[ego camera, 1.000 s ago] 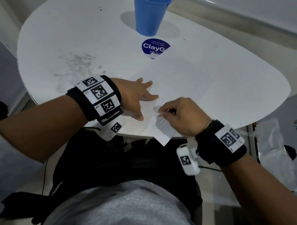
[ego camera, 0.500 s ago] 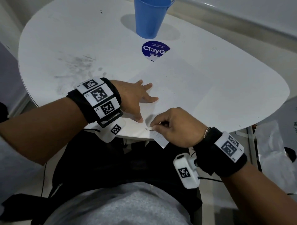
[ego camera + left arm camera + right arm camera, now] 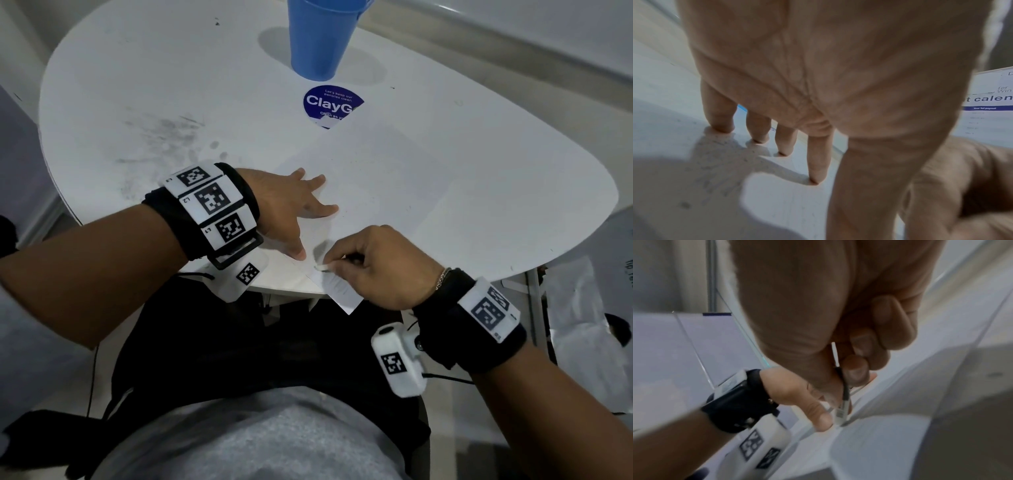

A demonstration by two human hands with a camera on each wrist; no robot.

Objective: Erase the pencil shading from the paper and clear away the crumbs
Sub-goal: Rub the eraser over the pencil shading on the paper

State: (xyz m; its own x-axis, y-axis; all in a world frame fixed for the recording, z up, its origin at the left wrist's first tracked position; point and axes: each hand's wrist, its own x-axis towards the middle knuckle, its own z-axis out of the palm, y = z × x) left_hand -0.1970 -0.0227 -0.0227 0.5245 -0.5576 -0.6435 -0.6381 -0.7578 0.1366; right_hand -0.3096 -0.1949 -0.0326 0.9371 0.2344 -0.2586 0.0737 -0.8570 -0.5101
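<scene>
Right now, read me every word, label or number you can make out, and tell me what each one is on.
"ClayG", cut off by the paper: round blue sticker on the table.
"Let's keep our pantries clean": same sticker, small, only just readable.
"Cl_an as y": sticker's lower line, partly covered.
"t calen", cut off: printed sheet in the left wrist view.
"Your 1st payout": blue bar on that sheet, blurred, uncertain.
Rows below it: too small to read.
Wrist bands: square code markers; small figures unreadable.

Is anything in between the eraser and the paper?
No, nothing visible. The right hand pinches the eraser, whose tip meets the paper near the table's front edge. The left hand presses the paper flat just beside it.
</scene>
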